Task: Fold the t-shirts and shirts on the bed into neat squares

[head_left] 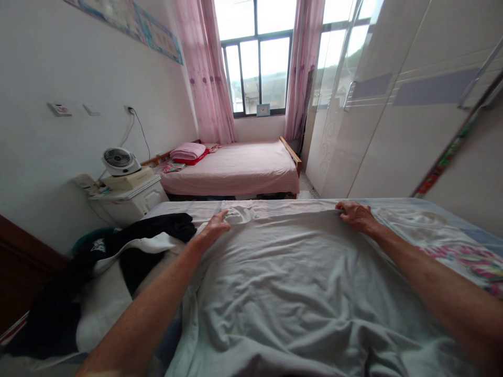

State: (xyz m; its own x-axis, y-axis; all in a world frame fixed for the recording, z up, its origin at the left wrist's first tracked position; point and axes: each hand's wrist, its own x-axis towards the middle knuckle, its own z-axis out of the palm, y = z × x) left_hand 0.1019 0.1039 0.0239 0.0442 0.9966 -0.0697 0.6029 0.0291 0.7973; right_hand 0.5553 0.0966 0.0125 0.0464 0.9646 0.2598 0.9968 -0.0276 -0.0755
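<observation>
A pale grey shirt (291, 277) lies spread and wrinkled over the near bed, its lower part reaching toward me. At its far left corner, my left hand (216, 225) pinches the cloth, near a bunched bit of fabric. My right hand (356, 215) grips the far right corner with the fingers closed over the edge. Between the two hands the far edge runs fairly straight. To the left is a heap of black and white clothes (157, 243). Right of the shirt lies a white garment with a colourful print (467, 256).
Beyond the near bed stands a second bed (251, 167) with a folded pink blanket (188, 151). A fan (120, 159) sits on a white bedside cabinet (133, 201) at left. A glossy wardrobe (361, 131) lines the right side.
</observation>
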